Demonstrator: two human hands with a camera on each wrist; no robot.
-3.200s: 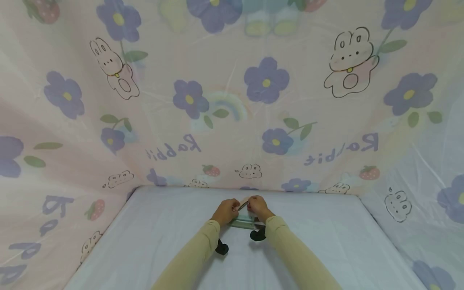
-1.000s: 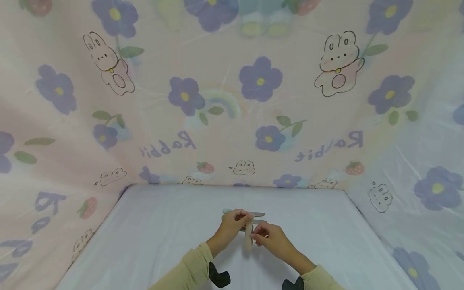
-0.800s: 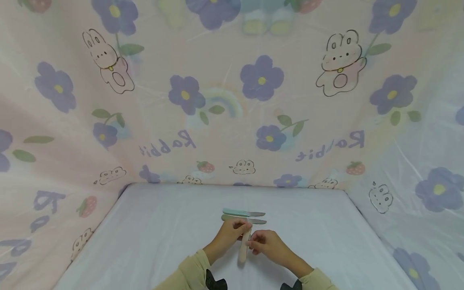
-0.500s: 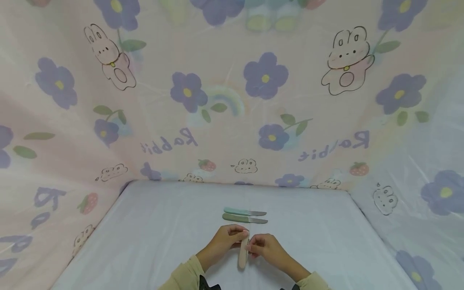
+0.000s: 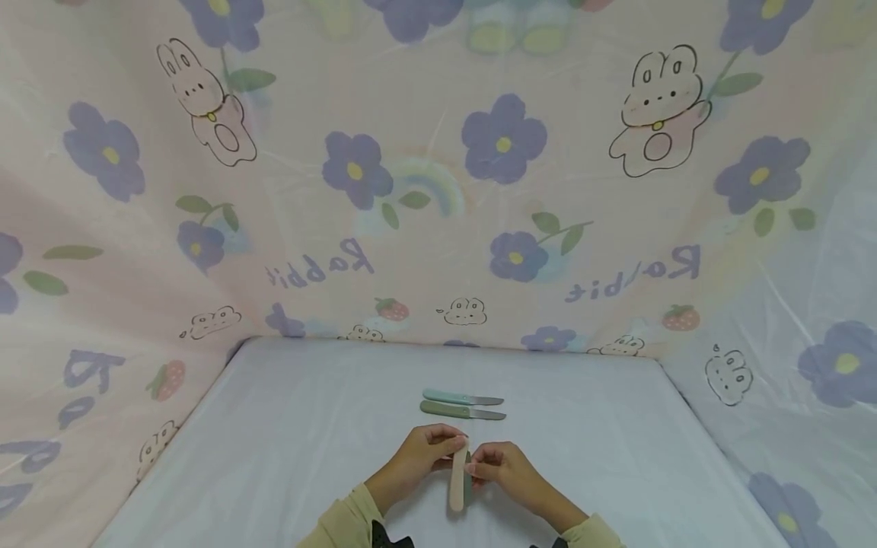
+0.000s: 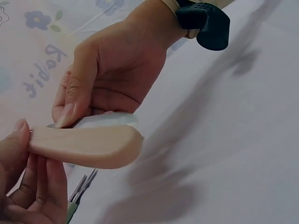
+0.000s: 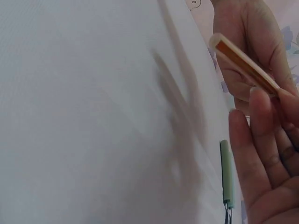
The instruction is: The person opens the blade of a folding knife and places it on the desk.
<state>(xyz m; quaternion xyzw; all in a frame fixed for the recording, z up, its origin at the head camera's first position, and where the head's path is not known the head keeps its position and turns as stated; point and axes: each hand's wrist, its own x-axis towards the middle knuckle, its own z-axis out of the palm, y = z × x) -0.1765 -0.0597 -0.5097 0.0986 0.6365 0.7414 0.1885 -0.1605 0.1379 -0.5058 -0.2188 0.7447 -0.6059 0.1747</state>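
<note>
A folding knife with a beige handle (image 5: 457,481) is held up between both hands, close over the white tabletop. My left hand (image 5: 416,462) grips it at the pivot end. With thumb and fingers, my right hand (image 5: 507,468) pinches the blade, which stands a little way out beside the handle. In the left wrist view the pale blade (image 6: 105,120) shows just behind the handle (image 6: 93,145). The right wrist view looks along the handle's slotted edge (image 7: 247,65). Farther off lie a mint folding knife (image 5: 445,396) and an olive one (image 5: 444,409), both with blades out.
The tabletop (image 5: 308,441) has a smooth white cover. Patterned cloth (image 5: 418,251) with flowers and rabbits rises behind and at both sides. Black wrist-worn devices (image 6: 212,32) sit at the cuffs.
Both hands have come back nearer to me with the beige knife, uncovering the mint and olive knives. In the last half second, more of the blade shows out from the handle.
</note>
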